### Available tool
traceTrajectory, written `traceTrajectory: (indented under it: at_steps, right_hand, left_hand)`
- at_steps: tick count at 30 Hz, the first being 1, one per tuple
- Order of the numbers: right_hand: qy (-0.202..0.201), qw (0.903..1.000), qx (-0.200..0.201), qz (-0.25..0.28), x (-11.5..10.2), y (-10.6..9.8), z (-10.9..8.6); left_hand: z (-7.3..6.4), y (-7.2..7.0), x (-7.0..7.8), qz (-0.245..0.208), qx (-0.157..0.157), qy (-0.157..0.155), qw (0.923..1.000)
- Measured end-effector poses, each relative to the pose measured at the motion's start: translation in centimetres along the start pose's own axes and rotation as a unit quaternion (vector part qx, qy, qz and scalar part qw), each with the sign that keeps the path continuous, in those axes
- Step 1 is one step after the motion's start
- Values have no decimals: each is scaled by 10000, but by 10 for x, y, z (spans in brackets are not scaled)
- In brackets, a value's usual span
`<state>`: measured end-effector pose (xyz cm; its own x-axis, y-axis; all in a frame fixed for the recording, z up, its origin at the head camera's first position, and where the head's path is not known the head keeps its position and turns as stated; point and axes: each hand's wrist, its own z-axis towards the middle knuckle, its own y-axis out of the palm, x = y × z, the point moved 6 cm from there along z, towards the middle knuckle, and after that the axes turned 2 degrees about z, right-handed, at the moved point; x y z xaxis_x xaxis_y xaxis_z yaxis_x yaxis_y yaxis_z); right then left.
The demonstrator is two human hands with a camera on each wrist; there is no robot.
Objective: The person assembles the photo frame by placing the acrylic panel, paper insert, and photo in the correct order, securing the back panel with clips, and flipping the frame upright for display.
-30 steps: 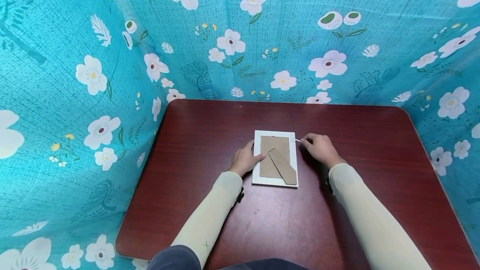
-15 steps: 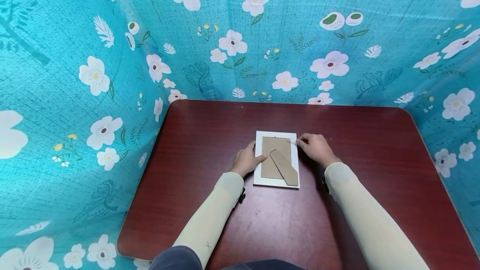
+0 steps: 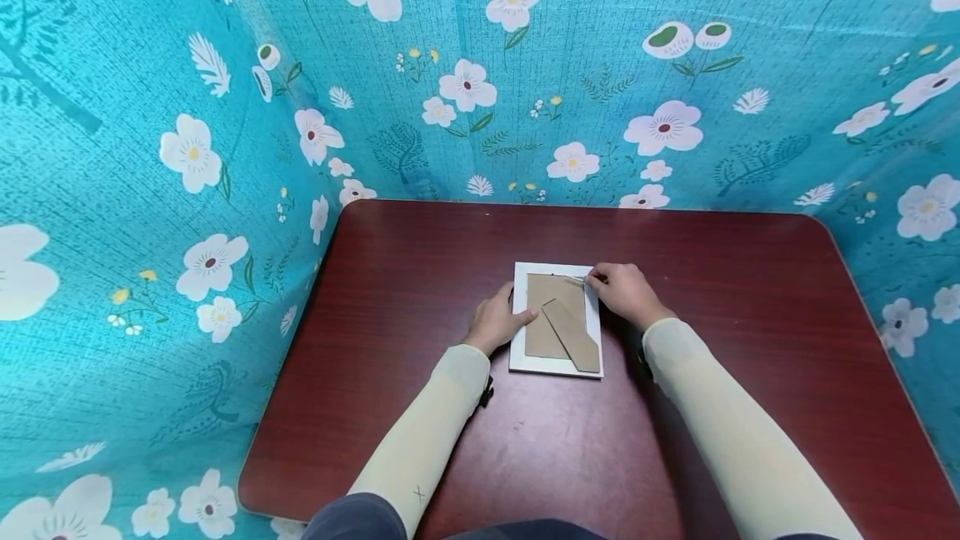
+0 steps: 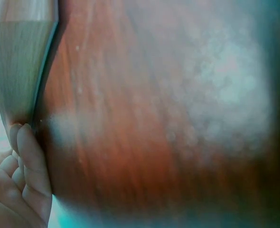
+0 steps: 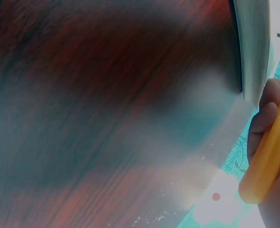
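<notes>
A white picture frame (image 3: 551,366) lies with its back up on the table, showing its brown backing board (image 3: 536,340) and a slanted easel leg (image 3: 581,344). My left hand (image 3: 495,322) grips the frame's left side, thumb over the border and fingers along the edge. At the upper right corner, my right hand (image 3: 628,292) holds a screwdriver by its yellow handle (image 5: 268,156). Its thin metal shaft (image 3: 574,279) points left over the top of the backing board. In the left wrist view, fingertips (image 4: 26,133) meet the frame's side.
The dark red wooden table (image 3: 405,290) has rounded corners. A turquoise flowered cloth (image 3: 420,148) hangs behind it and along both sides.
My right hand has moved left with the screwdriver, bringing its tip from the frame's right border to over the backing board. My left hand keeps its grip on the frame.
</notes>
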<state>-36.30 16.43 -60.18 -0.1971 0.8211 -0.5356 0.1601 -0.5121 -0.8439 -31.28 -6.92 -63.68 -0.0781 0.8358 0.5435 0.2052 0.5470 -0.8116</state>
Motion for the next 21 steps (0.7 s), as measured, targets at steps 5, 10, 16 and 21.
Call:
traceTrajectory:
  at_steps: [5,10,16,21]
  right_hand:
    - [24,10000,60,-43,-4,2,3]
    - [43,9999,75,-67,-9,3,6]
    - [86,9999,110,-89,-15,1,9]
    - [100,9999,109,-48,-20,1,11]
  left_hand:
    - [0,0,0,76,24,-28,10000]
    - [0,0,0,100,26,-26,9999]
    - [0,0,-1,57,30,-31,10000]
    - [0,-1,-1,70,0,-52,10000]
